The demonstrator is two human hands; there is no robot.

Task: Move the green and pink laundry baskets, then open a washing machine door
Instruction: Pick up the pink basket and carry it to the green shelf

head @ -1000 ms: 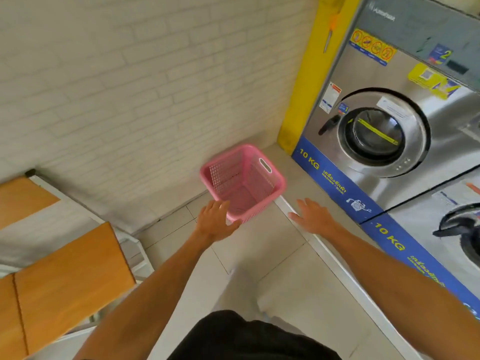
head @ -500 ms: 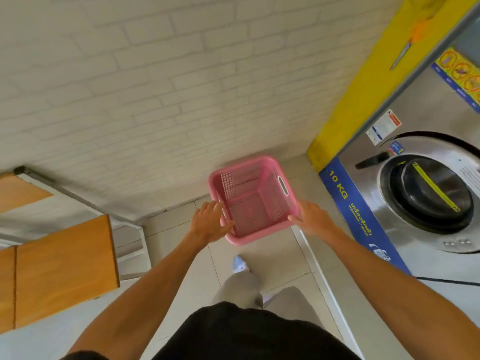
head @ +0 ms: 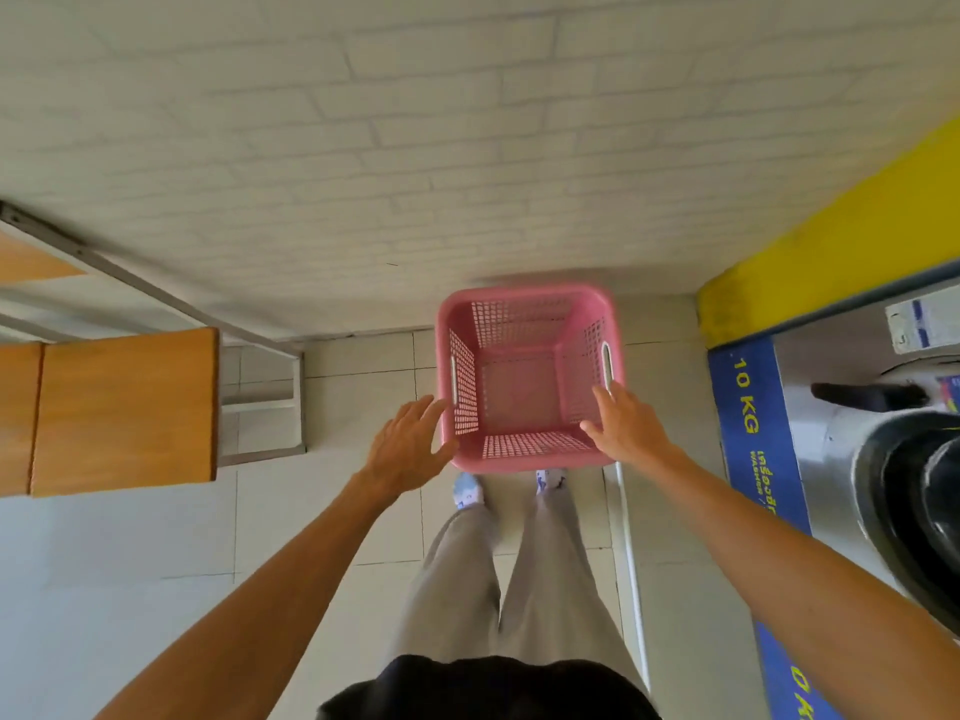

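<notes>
We flanked pink laundry basket (head: pixel 527 376) — left hand (head: pixel 408 449), right hand (head: pixel 626 426) fingers relaxed, grasping nothing; one-sided grab could tip it.

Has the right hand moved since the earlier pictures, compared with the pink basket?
Yes. The right hand has closed in on the pink basket: earlier it hovered apart beside the washing machine; now it rests on the basket's right rim.

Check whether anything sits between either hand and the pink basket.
Nothing visible does. The left hand and right hand flank the pink perforated plastic laundry basket, fingers straight, at its two side walls.
</notes>
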